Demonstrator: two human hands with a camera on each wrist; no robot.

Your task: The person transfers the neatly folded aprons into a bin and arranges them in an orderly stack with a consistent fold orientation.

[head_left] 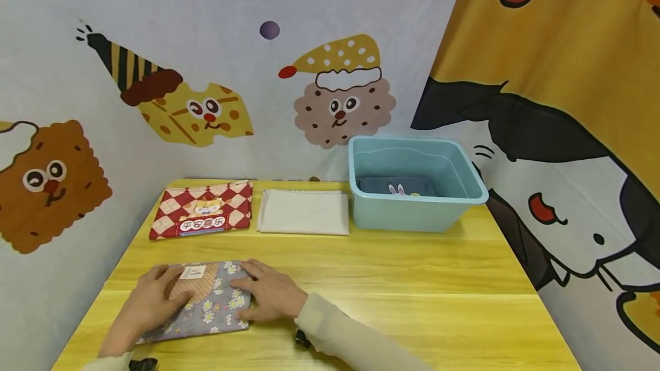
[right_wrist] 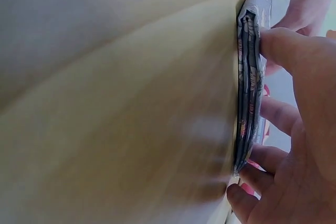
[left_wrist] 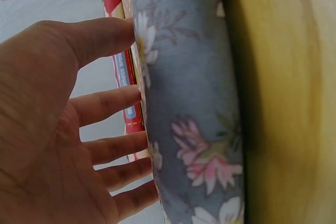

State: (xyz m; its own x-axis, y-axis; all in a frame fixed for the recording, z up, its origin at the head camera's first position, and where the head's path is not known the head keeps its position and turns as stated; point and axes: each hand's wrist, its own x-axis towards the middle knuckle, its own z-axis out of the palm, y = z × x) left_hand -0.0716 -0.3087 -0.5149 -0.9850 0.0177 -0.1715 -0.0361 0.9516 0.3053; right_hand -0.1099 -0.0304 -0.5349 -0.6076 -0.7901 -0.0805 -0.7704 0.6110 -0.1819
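Observation:
A folded grey cloth with daisies [head_left: 219, 308] and a dotted tan patch lies flat at the front left of the table. My left hand [head_left: 154, 296] rests on its left part, fingers spread; in the left wrist view the fingertips [left_wrist: 134, 94] press its top face beside a rounded fold. On the right edge of the cloth lies my right hand [head_left: 273, 291], fingers extended. The right wrist view shows the stacked layers [right_wrist: 249, 77] of that edge, with the right thumb [right_wrist: 278, 48] and fingers touching it.
Behind the cloth lie a red-and-white checked folded cloth [head_left: 206, 208] and a plain off-white folded cloth [head_left: 304, 212]. A light blue plastic bin [head_left: 407, 213] at the back right holds a dark blue folded cloth [head_left: 381, 185]. The yellow wooden table [head_left: 412, 285] meets a cartoon-printed curtain.

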